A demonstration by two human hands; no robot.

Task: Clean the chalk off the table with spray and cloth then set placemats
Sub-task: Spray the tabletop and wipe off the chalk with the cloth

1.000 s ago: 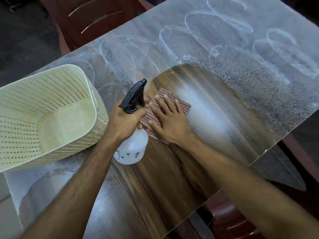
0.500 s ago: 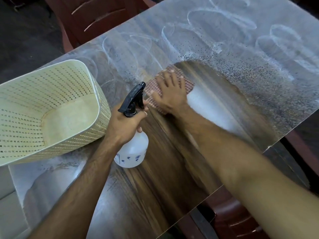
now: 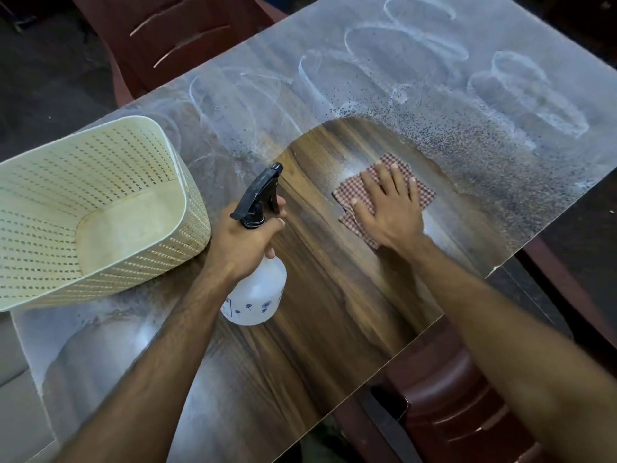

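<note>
We look down on a wood-grain bench (image 3: 320, 329) whose far half is covered with white chalk (image 3: 527, 105) loops and smears, speckled with dark spray droplets, while a wiped patch in the middle shows bare brown wood. Our right hand (image 3: 389, 208) lies flat with straight, spread fingers on a red checked cloth (image 3: 425, 195), pressing it to the bench at the edge of the wiped patch, near the droplets. Our left hand (image 3: 243, 242) grasps the neck of a white spray bottle (image 3: 257, 295) with a black trigger head, standing on the bench to the left of the cloth and apart from it. Just left of that hand sits a cream perforated basket (image 3: 110, 195), tilted toward us. Dark red chairs (image 3: 460, 396) stand around the bench.
</note>
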